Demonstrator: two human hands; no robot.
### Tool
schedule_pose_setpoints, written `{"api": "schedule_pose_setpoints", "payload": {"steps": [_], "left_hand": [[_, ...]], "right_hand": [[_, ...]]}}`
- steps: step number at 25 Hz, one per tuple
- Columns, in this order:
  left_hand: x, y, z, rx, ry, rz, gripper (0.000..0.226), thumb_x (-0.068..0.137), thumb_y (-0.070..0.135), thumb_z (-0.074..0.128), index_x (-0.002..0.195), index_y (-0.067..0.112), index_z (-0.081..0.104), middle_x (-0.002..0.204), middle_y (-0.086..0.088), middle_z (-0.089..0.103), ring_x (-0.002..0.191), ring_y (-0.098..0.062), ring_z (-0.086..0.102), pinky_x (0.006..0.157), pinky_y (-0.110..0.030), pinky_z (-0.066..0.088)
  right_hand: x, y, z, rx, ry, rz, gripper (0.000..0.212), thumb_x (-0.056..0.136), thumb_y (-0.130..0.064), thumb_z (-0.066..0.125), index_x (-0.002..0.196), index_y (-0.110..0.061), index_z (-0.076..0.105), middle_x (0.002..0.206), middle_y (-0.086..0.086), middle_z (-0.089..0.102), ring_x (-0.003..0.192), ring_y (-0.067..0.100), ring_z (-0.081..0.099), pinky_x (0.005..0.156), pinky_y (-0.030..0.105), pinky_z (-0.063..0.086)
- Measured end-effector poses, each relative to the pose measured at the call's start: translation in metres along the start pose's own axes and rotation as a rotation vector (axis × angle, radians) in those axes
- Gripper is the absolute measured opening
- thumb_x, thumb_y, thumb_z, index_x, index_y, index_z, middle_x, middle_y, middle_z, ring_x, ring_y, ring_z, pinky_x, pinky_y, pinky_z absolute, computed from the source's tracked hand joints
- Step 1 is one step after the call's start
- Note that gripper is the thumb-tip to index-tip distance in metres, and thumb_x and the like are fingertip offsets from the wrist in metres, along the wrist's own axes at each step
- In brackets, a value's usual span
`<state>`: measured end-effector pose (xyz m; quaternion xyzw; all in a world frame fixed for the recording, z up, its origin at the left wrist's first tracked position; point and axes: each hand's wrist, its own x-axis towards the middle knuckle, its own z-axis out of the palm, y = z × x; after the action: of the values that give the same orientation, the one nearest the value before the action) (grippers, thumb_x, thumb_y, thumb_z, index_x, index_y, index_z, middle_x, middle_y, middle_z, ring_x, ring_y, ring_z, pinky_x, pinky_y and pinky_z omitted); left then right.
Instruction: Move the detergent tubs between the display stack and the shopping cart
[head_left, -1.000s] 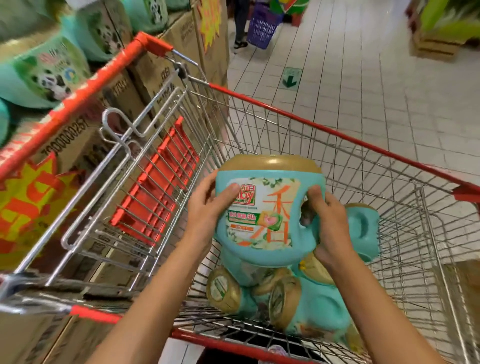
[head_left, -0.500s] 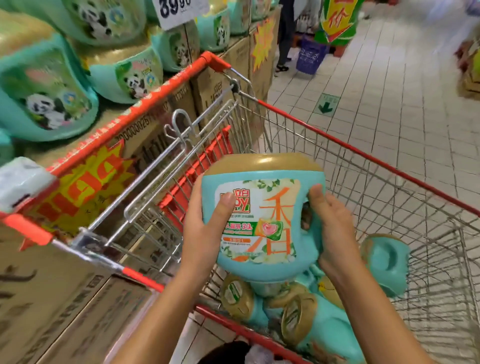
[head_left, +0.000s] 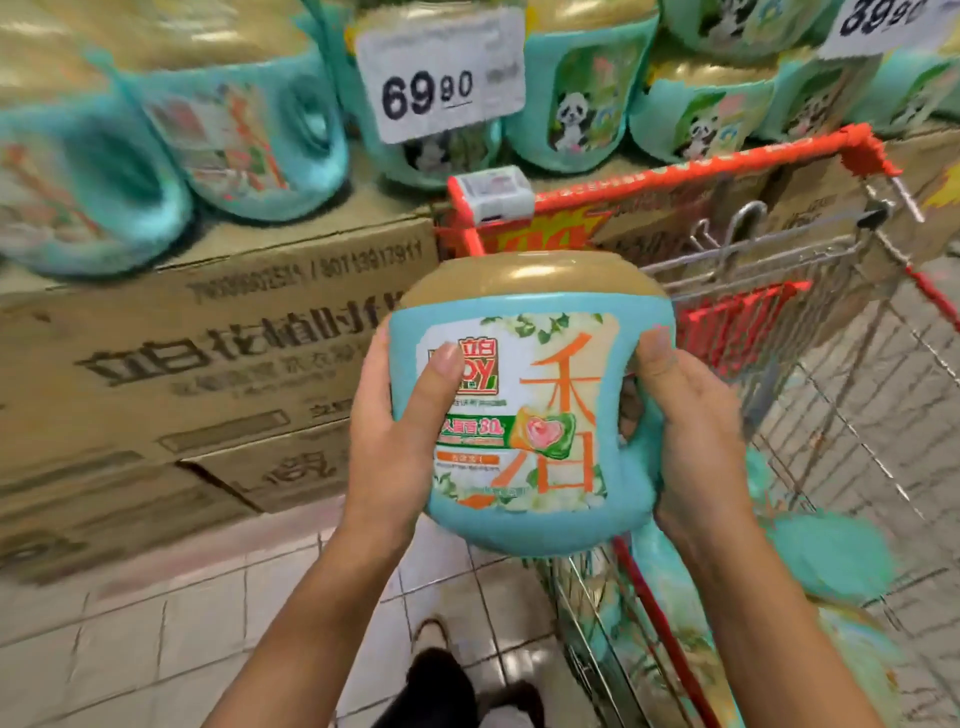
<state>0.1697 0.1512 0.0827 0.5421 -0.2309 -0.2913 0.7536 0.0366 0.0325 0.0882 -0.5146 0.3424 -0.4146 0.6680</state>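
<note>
Teal tub (head_left: 530, 415), gold lid, held upright, label toward camera, before the stack (head_left: 208, 364), just left of the cart (head_left: 701, 171). Blurred tubs (head_left: 831, 556) lie in the cart.

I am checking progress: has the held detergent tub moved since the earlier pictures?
Yes. The held tub has left the shopping cart basket and moved left, toward the display stack.

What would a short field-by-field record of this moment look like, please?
held tub: teal, gold lid, upright, label toward camera
left hand: grips the tub's left side, thumb on label
right hand: grips the handle side
display stack: teal tubs on cardboard boxes, price tag 69.90
shopping cart: right of the stack, more tubs inside, blurred
</note>
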Motion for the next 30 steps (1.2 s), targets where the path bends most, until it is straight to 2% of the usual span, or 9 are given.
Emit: {"api": "schedule_pose_setpoints", "payload": {"steps": [3, 6, 8, 11, 16, 20, 23, 27, 30], "left_hand": [[-0.018, 0.02, -0.056, 0.004, 0.152, 0.055, 0.059, 0.075, 0.044, 0.067, 0.126, 0.017, 0.054, 0.103, -0.009, 0.073, 0.086, -0.025, 0.072, 0.065, -0.033, 0.059], [-0.038, 0.04, -0.12, 0.014, 0.29, 0.116, 0.056, 0.076, 0.045, 0.067, 0.124, 0.019, 0.055, 0.1, -0.007, 0.073, 0.085, -0.023, 0.072, 0.064, -0.031, 0.058], [-0.051, 0.054, -0.164, 0.025, 0.356, 0.159, 0.055, 0.078, 0.044, 0.066, 0.124, 0.017, 0.056, 0.1, -0.008, 0.073, 0.085, -0.022, 0.072, 0.064, -0.029, 0.058], [-0.07, 0.078, -0.236, 0.052, 0.425, 0.174, 0.054, 0.077, 0.046, 0.067, 0.123, 0.018, 0.056, 0.103, -0.01, 0.073, 0.087, -0.025, 0.072, 0.065, -0.031, 0.058], [-0.091, 0.113, -0.345, 0.09, 0.458, 0.178, 0.064, 0.071, 0.046, 0.072, 0.128, 0.024, 0.051, 0.105, -0.009, 0.073, 0.089, -0.027, 0.073, 0.065, -0.033, 0.059], [-0.097, 0.14, -0.409, 0.125, 0.451, 0.172, 0.085, 0.045, 0.048, 0.091, 0.119, 0.033, 0.052, 0.099, -0.002, 0.075, 0.084, -0.022, 0.074, 0.06, -0.028, 0.058], [-0.087, 0.159, -0.45, 0.19, 0.473, 0.174, 0.092, 0.031, 0.053, 0.093, 0.111, 0.031, 0.053, 0.093, 0.003, 0.076, 0.079, -0.016, 0.074, 0.057, -0.023, 0.057], [-0.059, 0.183, -0.506, 0.249, 0.465, 0.167, 0.073, 0.041, 0.037, 0.093, 0.106, 0.028, 0.061, 0.094, 0.002, 0.076, 0.079, -0.017, 0.075, 0.058, -0.022, 0.057], [-0.029, 0.199, -0.547, 0.247, 0.464, 0.209, 0.071, 0.046, 0.037, 0.089, 0.11, 0.026, 0.06, 0.099, -0.001, 0.076, 0.085, -0.02, 0.074, 0.061, -0.024, 0.058]], "right_hand": [[-0.012, 0.013, 0.059, -0.031, -0.149, 0.021, 0.066, 0.059, -0.073, 0.072, 0.069, -0.012, 0.049, 0.056, 0.008, 0.043, 0.048, 0.017, 0.039, 0.046, 0.027, 0.031], [-0.031, 0.031, 0.124, -0.027, -0.3, 0.042, 0.051, 0.067, -0.065, 0.07, 0.067, -0.018, 0.053, 0.056, 0.003, 0.048, 0.049, 0.016, 0.042, 0.047, 0.027, 0.034], [-0.048, 0.044, 0.169, -0.06, -0.373, 0.038, 0.044, 0.067, -0.063, 0.067, 0.07, -0.02, 0.057, 0.062, 0.001, 0.053, 0.054, 0.015, 0.046, 0.05, 0.027, 0.038], [-0.083, 0.067, 0.238, -0.04, -0.428, 0.066, 0.047, 0.068, -0.062, 0.067, 0.073, -0.016, 0.061, 0.066, 0.005, 0.056, 0.057, 0.016, 0.048, 0.05, 0.026, 0.039], [-0.135, 0.1, 0.338, 0.038, -0.533, 0.063, 0.046, 0.073, -0.057, 0.07, 0.075, -0.012, 0.062, 0.063, 0.0, 0.062, 0.054, 0.012, 0.055, 0.048, 0.022, 0.043], [-0.158, 0.112, 0.404, 0.066, -0.6, 0.054, 0.054, 0.068, -0.059, 0.074, 0.084, -0.009, 0.065, 0.073, 0.003, 0.069, 0.061, 0.012, 0.062, 0.051, 0.022, 0.049], [-0.16, 0.117, 0.451, 0.09, -0.619, 0.023, 0.041, 0.068, -0.055, 0.07, 0.079, -0.016, 0.064, 0.069, -0.002, 0.067, 0.057, 0.009, 0.059, 0.05, 0.02, 0.046], [-0.152, 0.126, 0.512, 0.079, -0.633, -0.03, 0.047, 0.066, -0.054, 0.069, 0.088, -0.012, 0.063, 0.073, -0.003, 0.067, 0.061, 0.008, 0.059, 0.054, 0.02, 0.046], [-0.143, 0.131, 0.563, 0.074, -0.634, -0.09, 0.054, 0.066, -0.054, 0.068, 0.096, -0.01, 0.063, 0.079, -0.004, 0.068, 0.071, 0.009, 0.062, 0.062, 0.025, 0.049]]}}
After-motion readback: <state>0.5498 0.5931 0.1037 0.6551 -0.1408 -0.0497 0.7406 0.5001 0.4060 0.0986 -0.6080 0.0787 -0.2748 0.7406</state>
